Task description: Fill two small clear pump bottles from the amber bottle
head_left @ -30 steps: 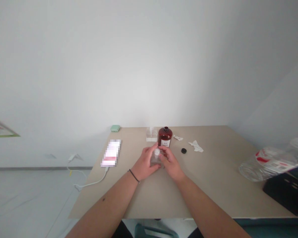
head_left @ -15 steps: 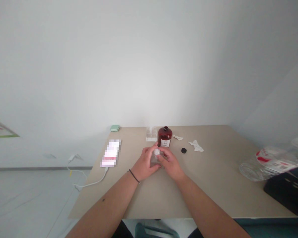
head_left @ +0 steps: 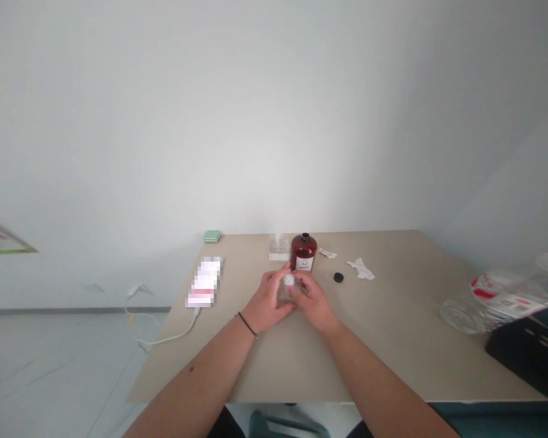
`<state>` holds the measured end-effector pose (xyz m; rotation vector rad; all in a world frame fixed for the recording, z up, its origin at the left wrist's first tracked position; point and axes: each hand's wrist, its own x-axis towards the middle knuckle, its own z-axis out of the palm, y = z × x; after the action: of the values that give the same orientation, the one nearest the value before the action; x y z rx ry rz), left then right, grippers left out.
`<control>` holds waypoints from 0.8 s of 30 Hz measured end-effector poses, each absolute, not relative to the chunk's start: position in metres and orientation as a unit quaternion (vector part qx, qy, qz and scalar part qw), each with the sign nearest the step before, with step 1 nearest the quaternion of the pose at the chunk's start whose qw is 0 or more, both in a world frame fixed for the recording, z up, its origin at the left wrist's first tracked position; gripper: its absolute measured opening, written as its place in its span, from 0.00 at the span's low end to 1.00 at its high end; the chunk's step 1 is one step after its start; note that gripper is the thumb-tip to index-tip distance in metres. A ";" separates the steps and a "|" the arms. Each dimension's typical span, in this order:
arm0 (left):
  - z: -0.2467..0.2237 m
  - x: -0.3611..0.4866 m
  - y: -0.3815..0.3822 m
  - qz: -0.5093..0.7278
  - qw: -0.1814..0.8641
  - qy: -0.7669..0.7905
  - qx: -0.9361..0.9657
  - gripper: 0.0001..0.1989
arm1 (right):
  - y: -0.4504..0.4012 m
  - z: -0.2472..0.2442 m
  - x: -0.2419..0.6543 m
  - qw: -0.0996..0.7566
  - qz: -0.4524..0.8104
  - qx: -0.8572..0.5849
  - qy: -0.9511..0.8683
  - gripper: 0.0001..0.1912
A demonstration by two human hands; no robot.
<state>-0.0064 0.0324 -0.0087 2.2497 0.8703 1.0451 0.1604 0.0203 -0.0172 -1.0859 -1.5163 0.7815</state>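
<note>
Both of my hands meet at the middle of the table. My left hand (head_left: pixel 269 302) wraps a small clear bottle (head_left: pixel 285 295) from the left, and my right hand (head_left: pixel 313 301) grips it from the right. The fingers of both hands partly hide the bottle. Its small white top (head_left: pixel 288 280) shows between my hands. Just beyond my fingers stands a dark amber bottle (head_left: pixel 304 253) with a white label, upright and apart from my hands. A round black cap (head_left: pixel 338 277) lies to the right of my right hand.
On the beige table (head_left: pixel 369 340) are a clear block (head_left: pixel 278 247), a paper scrap (head_left: pixel 327 253), crumpled white tissue (head_left: pixel 360 269), a pixelated pink-white item (head_left: pixel 204 281) with a white cable (head_left: pixel 168 336), and a green case (head_left: pixel 212 236). A large plastic jug (head_left: pixel 497 303) and black box (head_left: pixel 527 357) stand far right.
</note>
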 end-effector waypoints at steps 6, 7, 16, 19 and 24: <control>-0.010 -0.006 0.033 0.384 0.246 0.316 0.832 0.42 | 0.020 -0.018 0.160 0.528 0.325 -0.452 -0.641 0.13; -0.011 -0.006 0.034 0.384 0.248 0.317 0.831 0.42 | 0.020 -0.019 0.159 0.528 0.328 -0.463 -0.632 0.14; -0.010 -0.006 0.033 0.388 0.245 0.315 0.831 0.43 | 0.021 -0.017 0.162 0.533 0.309 -0.435 -0.656 0.11; -0.011 -0.006 0.034 0.389 0.247 0.313 0.831 0.43 | 0.021 -0.018 0.160 0.531 0.317 -0.449 -0.645 0.13; -0.011 -0.006 0.034 0.391 0.245 0.312 0.831 0.41 | 0.019 -0.018 0.157 0.525 0.337 -0.476 -0.620 0.13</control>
<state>-0.0059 0.0337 -0.0109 2.2672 0.8507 1.0668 0.1572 0.0195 -0.0185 -1.1399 -1.4823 0.8074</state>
